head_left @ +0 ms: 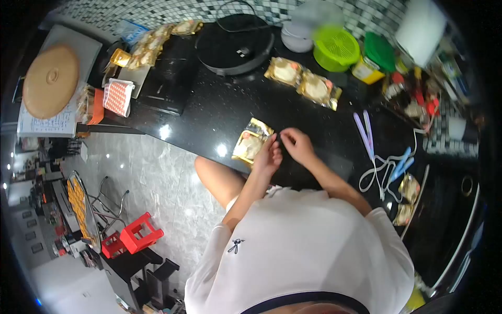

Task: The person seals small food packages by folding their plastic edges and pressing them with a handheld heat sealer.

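A person in a white T-shirt (314, 246) works at the near edge of a black countertop (201, 118). The left hand (269, 157) grasps a gold-trimmed packet (250, 145) by its right-hand side, thumb and fingers drawn together; the packet sits at the near edge, its pale contents partly covered by that hand. Just beside it, the right hand (299, 149) has curled fingers, thumb close to forefinger; whether they pinch anything cannot be told. Toward the right edge, blue tongs (401, 165) and open lilac tongs (364, 135) lie near a looped white cord (374, 175). Farther back, two more gold packets (317, 88) lie end to end before a lime-green colander (337, 52), its upper part blurred. A round black griddle (235, 44) stands by the far edge; at the far left corner, overlapping packets (149, 47) are too bunched to count.
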Tool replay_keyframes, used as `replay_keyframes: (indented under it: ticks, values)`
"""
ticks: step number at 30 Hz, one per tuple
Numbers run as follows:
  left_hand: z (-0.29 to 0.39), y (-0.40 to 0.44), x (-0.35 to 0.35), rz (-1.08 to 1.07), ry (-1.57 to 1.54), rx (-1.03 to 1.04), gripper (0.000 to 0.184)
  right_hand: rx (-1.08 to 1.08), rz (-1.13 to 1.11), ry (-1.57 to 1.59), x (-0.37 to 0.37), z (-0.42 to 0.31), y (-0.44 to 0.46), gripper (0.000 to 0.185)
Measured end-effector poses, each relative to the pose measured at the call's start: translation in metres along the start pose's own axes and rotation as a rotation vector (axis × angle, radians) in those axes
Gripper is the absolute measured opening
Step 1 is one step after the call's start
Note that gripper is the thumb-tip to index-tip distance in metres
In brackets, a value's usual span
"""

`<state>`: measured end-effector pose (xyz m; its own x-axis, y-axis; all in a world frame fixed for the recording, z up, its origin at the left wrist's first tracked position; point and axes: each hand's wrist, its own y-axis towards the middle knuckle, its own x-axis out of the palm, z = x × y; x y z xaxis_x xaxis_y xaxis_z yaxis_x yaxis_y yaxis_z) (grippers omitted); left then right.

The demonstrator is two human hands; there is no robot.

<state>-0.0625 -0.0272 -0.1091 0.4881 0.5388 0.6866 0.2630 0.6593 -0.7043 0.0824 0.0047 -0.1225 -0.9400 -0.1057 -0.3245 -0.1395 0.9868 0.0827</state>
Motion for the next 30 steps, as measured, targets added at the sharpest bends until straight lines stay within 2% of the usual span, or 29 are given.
replay_keyframes:
  ticks: [1,2,3,5,7,8,9,11,14,15,16,19,20,23,24,26,30]
  values:
    - [-0.016,0.007,-0.004,-0.152,-0.108,-0.066,0.016,0.078,0.007,-0.013,-0.014,-0.007,-0.004,0.013]
    - [-0.030,0.017,-0.004,-0.304,-0.119,-0.138,0.023,0.150,0.012,-0.022,-0.022,0.005,-0.008,0.014]
    - [-0.040,-0.005,0.027,-0.297,-0.013,-0.159,0.033,0.122,-0.006,-0.029,-0.037,0.012,-0.018,0.018]
    - [-0.035,-0.030,0.055,-0.432,0.123,-0.334,0.041,0.110,0.059,0.178,-0.049,0.040,-0.030,0.018]
    - [-0.013,-0.055,0.074,-0.449,0.393,-0.077,0.042,0.372,0.054,0.322,-0.065,0.036,-0.034,0.019]
    - [0.002,-0.056,0.076,-0.357,0.580,0.181,0.039,0.505,0.052,0.396,-0.071,0.034,-0.037,0.019]
    - [0.017,-0.054,0.075,-0.251,0.760,0.436,0.037,0.499,0.043,0.416,-0.071,0.033,-0.040,0.020]
    - [0.049,0.004,0.024,0.043,1.150,0.938,0.033,0.471,0.022,0.456,-0.063,0.028,-0.033,0.022]
    - [0.050,0.014,0.020,0.193,1.427,0.594,0.030,0.439,0.010,0.368,-0.044,0.026,-0.019,0.024]
    - [0.044,0.029,0.014,0.207,1.364,0.552,0.030,0.421,0.030,0.344,-0.038,0.025,-0.011,0.025]
    - [0.042,0.029,0.024,0.275,1.433,0.505,0.029,0.441,0.047,0.268,-0.035,0.027,-0.005,0.022]
    - [0.036,0.022,0.039,0.385,1.553,0.424,0.025,0.435,0.039,0.369,-0.029,0.030,0.003,0.019]
    - [0.036,0.022,0.042,0.404,1.579,0.415,0.023,0.499,0.049,0.434,-0.029,0.030,0.002,0.017]
    - [0.035,0.025,0.019,0.084,1.034,0.458,0.017,0.555,-0.036,0.557,-0.039,0.017,-0.003,0.012]
    - [0.032,0.014,0.023,0.034,0.939,0.454,0.013,0.543,-0.040,0.617,-0.043,0.009,-0.007,0.012]
    - [0.028,-0.006,0.025,-0.054,0.947,0.504,0.011,0.523,-0.043,0.738,-0.053,-0.007,-0.015,0.011]
    - [0.010,-0.044,0.033,-0.122,0.979,0.587,0.007,0.348,-0.039,0.676,-0.066,-0.016,-0.031,0.013]
